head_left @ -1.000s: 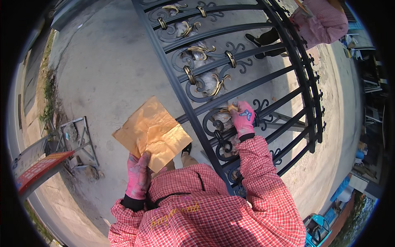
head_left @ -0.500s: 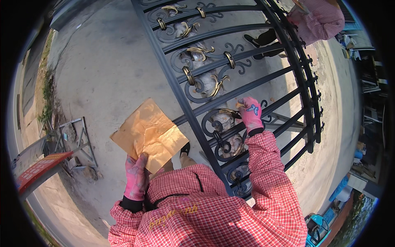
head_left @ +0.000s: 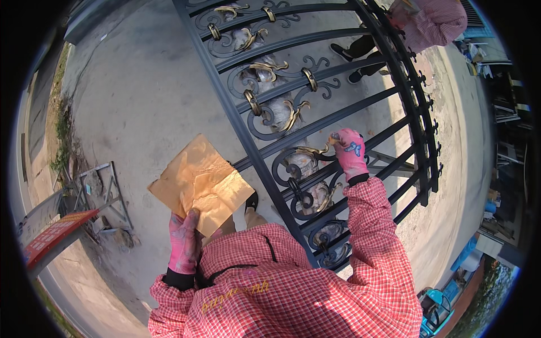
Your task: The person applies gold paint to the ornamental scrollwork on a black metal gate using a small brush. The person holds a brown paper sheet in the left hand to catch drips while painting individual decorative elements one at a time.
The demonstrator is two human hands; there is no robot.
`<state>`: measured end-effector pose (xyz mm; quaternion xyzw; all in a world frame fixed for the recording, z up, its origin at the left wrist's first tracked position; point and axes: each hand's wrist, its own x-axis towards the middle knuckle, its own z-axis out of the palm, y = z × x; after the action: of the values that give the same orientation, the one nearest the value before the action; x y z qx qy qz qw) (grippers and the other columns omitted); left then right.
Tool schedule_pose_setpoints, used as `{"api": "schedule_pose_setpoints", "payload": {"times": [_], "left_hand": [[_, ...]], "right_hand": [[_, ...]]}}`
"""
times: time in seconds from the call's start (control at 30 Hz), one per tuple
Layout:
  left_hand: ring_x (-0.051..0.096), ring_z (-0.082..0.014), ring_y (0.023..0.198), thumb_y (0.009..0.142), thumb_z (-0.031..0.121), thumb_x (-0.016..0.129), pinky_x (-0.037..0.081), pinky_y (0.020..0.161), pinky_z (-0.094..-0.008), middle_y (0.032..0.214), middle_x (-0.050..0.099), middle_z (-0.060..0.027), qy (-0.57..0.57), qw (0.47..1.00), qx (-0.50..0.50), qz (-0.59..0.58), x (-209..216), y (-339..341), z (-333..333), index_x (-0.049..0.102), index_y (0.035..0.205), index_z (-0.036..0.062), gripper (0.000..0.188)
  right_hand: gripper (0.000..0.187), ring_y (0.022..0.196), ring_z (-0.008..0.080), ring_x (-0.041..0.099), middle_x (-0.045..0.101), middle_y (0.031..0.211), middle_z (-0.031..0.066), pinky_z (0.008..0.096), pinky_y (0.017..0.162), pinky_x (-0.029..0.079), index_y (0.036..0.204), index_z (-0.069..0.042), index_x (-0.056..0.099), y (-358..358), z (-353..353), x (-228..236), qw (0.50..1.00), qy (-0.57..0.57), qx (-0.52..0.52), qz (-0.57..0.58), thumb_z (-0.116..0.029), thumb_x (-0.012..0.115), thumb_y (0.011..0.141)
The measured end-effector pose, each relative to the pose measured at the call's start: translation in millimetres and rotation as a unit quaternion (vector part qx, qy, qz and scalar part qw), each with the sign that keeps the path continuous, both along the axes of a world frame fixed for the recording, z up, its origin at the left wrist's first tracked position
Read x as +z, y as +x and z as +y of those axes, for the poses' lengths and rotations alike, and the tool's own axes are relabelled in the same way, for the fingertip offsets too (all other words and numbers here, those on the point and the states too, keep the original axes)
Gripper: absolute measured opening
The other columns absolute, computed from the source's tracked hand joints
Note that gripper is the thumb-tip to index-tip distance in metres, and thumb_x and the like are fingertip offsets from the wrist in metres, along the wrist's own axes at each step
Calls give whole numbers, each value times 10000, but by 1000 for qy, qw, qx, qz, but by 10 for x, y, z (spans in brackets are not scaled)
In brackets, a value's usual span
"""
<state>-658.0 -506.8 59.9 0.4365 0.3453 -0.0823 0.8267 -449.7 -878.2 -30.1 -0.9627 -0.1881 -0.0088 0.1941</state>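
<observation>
**ironfan:** So what's the gloved right hand [head_left: 348,153] actually on? Looks like it sits right at one of the gold leaf curls [head_left: 313,151] on the black wrought-iron gate [head_left: 265,169].

**scrollwork_sam:** Yep. The curl lies just to the hand's left, touching or nearly touching the fingertips, on the scroll ring between two slanted bars. The fingers are curled over, possibly pinching something small against the metal, but I can't tell whether anything is really held. The bars' long axis runs from lower left up to upper right across the view, and the hand comes at them from the near side.

**ironfan:** And the other hand?

**scrollwork_sam:** The left hand [head_left: 183,241] is closed on the lower corner of a crumpled sheet of brownish-yellow paper [head_left: 198,186], thumb on top. It's held well off to the left of the gate frame, so the right hand is clearly the nearer one to the ornament.

**ironfan:** Textures?

**scrollwork_sam:** Smooth dark painted iron, shiny gold on the leaves and collars, creased matte paper, pink knit gloves, red checked sleeves. Pale dusty concrete ground [head_left: 141,101] underneath. Another person in a similar checked shirt [head_left: 434,22] crouches at the far end of the gate, and a small metal frame [head_left: 104,194] sits by the left edge.
</observation>
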Motion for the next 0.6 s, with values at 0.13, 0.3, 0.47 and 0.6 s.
{"api": "schedule_pose_setpoints", "payload": {"times": [0.13,0.3,0.47,0.6], "left_hand": [[601,-286,1041,922,218,553,612,626,-411,1280,466,-142,0,1000,6,4,-72,-32,-21,250,1382,85,566],[601,-292,1040,922,189,542,612,626,-412,1291,456,-147,-4,1000,2,9,-16,26,-80,247,1384,84,558],[602,-294,1036,922,169,527,612,632,-410,1293,455,-153,-12,1000,-10,-4,-59,20,-117,244,1391,86,555],[605,-291,1031,924,176,523,613,640,-403,1289,457,-157,-4,1000,-10,1,-23,27,-146,238,1393,78,557]], "right_hand": [[301,893,314,584,645,910,77,382,781,487,882,-80,644,-220,201,83,988,27,136,61,48,657,610],[231,889,299,590,646,907,57,388,763,494,809,-109,643,-303,85,-120,986,-62,149,43,22,626,619],[179,868,293,591,642,859,56,381,754,493,805,-99,644,-357,136,-203,968,-87,217,97,-8,608,656],[114,847,300,591,620,813,80,384,722,499,773,-92,633,-342,228,-73,980,-52,187,33,-65,579,677]]}}
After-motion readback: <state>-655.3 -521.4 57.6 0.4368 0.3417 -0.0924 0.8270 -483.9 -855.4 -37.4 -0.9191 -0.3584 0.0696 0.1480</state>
